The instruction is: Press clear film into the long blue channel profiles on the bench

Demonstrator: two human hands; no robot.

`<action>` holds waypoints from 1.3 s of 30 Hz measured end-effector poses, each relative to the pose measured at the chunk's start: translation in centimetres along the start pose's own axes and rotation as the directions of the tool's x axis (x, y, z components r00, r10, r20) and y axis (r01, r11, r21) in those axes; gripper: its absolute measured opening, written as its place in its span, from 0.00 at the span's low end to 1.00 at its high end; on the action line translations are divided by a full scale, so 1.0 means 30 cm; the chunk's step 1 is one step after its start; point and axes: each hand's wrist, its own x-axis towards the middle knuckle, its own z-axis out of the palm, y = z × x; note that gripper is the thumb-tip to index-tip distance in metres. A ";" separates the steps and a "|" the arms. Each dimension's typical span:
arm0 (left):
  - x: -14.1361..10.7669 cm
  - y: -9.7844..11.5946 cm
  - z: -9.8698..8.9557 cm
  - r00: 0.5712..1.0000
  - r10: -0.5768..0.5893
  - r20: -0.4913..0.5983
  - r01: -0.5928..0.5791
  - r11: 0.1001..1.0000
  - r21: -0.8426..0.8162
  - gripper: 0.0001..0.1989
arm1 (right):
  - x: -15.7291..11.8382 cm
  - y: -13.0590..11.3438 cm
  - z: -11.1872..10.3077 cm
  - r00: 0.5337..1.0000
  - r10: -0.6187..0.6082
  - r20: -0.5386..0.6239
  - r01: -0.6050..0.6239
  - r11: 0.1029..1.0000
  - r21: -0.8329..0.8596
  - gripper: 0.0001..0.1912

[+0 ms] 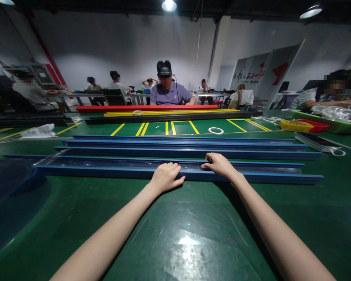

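Observation:
Several long blue channel strips lie side by side across the green table. My left hand (165, 176) is closed on the near wall of the nearest blue strip (105, 171), its thumb on the near side and its fingers over the edge. To its right, my right hand (219, 164) reaches over the same strip, thumb and fingers bent round the far blue edge (269, 163). Clear film shows inside the channel. Behind lies another blue strip (178, 151), which neither hand touches.
Red (119, 109), yellow and black strips lie farther back. A white tape ring (215, 130) sits beyond the blue strips. At the right are a phone (316, 142) and a green tray (342, 124). A round transparent blue-rimmed object is at left. People sit behind.

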 end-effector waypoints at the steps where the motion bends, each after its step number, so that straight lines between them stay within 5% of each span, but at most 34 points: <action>1: 0.000 0.000 0.001 1.000 0.000 -0.001 0.000 1.000 -0.006 0.14 | 0.000 0.000 0.000 1.000 0.003 0.005 -0.003 1.000 0.002 0.11; 39: -0.001 0.000 -0.004 1.000 0.005 0.000 -0.005 1.000 0.022 0.14 | -0.013 -0.018 -0.015 0.996 0.045 0.080 -0.041 0.998 -0.050 0.13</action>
